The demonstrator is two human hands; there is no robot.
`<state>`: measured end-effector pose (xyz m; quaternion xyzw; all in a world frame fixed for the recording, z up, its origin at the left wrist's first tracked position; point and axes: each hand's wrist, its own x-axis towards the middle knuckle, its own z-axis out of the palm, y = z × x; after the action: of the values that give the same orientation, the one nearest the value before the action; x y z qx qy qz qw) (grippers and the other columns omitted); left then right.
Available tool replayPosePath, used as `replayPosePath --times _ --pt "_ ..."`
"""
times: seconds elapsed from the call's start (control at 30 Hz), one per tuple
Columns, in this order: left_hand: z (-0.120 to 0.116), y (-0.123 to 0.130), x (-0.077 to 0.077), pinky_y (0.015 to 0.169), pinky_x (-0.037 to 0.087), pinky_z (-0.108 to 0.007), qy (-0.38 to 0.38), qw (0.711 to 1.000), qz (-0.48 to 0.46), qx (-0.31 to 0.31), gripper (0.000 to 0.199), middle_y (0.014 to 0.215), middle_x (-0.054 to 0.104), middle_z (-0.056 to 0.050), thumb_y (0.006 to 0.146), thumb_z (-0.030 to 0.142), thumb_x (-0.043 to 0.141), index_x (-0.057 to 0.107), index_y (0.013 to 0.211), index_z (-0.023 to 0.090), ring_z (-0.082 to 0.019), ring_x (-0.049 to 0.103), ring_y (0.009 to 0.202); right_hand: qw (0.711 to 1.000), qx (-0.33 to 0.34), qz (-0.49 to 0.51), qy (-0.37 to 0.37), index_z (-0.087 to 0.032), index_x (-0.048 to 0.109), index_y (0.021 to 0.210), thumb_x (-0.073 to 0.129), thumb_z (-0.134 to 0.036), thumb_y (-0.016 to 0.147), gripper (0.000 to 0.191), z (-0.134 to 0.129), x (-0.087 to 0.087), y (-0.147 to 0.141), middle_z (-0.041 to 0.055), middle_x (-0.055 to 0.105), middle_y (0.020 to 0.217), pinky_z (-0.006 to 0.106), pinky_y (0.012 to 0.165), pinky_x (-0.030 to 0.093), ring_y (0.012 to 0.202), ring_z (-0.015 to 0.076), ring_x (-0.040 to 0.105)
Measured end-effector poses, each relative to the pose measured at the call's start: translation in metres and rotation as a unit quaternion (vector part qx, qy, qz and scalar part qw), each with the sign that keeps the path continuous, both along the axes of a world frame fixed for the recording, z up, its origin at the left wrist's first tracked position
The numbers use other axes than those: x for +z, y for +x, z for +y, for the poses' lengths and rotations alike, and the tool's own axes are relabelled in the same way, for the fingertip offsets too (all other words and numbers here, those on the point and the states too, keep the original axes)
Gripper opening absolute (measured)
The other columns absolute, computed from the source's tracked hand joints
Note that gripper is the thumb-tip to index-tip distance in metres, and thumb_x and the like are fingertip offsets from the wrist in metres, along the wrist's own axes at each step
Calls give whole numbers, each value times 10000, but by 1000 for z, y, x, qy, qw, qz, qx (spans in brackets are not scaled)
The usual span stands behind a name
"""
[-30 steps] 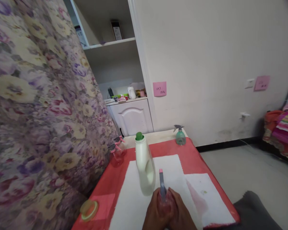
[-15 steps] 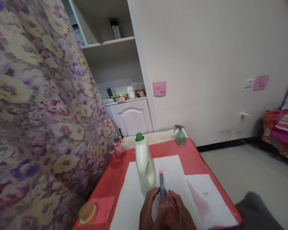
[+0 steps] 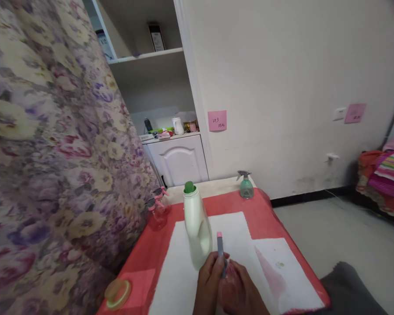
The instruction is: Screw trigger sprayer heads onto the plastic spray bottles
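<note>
A clear pink spray bottle [image 3: 231, 284] with a grey head and pink nozzle tip is between my two hands, low in the view. My left hand [image 3: 209, 280] pinches the grey spray head [image 3: 220, 249]. Round the right side of the bottle body wraps my right hand [image 3: 249, 288]. Just beyond my left hand stands a tall pale green jug [image 3: 197, 232], its green spout uncovered, on white paper [image 3: 230, 223]. The bottle's lower part is partly hidden by my hands.
Pink spray bottles [image 3: 156, 214] stand at the left edge of the red tablecloth [image 3: 170, 245]. A green spray bottle [image 3: 246, 188] is at the far right corner. A yellowish round lid [image 3: 118, 294] lies near left. Stained paper [image 3: 289, 271] lies on the right.
My left hand has shifted up onto the spray head, its thumb now against it. My right hand stays round the bottle. The view has moved slightly.
</note>
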<state>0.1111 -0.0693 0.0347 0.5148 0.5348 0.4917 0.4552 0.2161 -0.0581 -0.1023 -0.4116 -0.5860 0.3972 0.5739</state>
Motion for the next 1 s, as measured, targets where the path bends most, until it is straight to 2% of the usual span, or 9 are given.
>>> replayPosePath --times 0.1,0.17,0.27,0.4,0.5,0.6,0.8,1.0 --pt "0 1 -1 828 496 -322 16 1000 -14 -5 375 876 701 -46 809 555 574 669 874 199 -245 623 918 997 42 57 31 -253 510 1290 695 -333 740 586 3 16 10 103 589 1319 388 1023 501 1226 283 575" --pt "0 1 -2 836 492 -324 34 999 -18 -1 359 880 695 -46 806 542 586 667 873 199 -239 620 907 997 56 21 44 -266 568 1242 648 -368 800 460 5 35 16 83 607 1282 375 1048 474 1222 269 572" --pt "2 0 -6 862 484 -338 51 998 -18 26 348 903 679 -56 780 535 617 661 862 199 -238 613 896 996 74 6 47 -268 631 1112 575 -402 869 283 8 64 19 60 657 1123 337 963 515 1095 244 627" --pt "4 -3 -13 903 474 -356 69 997 -18 39 357 981 667 -89 755 543 640 671 846 199 -268 603 991 991 129 31 21 -260 635 1057 529 -428 911 247 8 85 11 45 651 1017 319 877 530 979 224 637" --pt "5 -4 -16 923 468 -360 75 996 -31 36 346 1046 659 -103 753 526 657 683 850 195 -283 587 1065 985 164 47 22 -250 637 1055 516 -447 918 269 9 89 8 40 634 984 333 878 518 946 223 621" --pt "4 -3 -16 912 473 -358 71 995 -58 34 323 1071 652 -97 754 500 671 682 857 193 -283 587 1064 984 172 38 27 -240 651 1008 525 -460 912 271 13 88 9 34 629 937 333 869 513 904 216 614" --pt "3 -1 -12 877 473 -366 77 992 -97 25 272 1051 615 -91 742 451 687 678 801 185 -286 592 1013 991 127 17 27 -239 649 961 540 -524 891 313 14 84 6 47 632 948 320 837 516 918 226 616" --pt "1 -2 -9 890 446 -359 93 993 -73 19 222 1007 590 -73 776 414 656 645 765 193 -275 581 1004 995 94 -4 43 -249 617 904 510 -502 907 274 12 80 2 36 615 911 308 796 524 881 222 611"
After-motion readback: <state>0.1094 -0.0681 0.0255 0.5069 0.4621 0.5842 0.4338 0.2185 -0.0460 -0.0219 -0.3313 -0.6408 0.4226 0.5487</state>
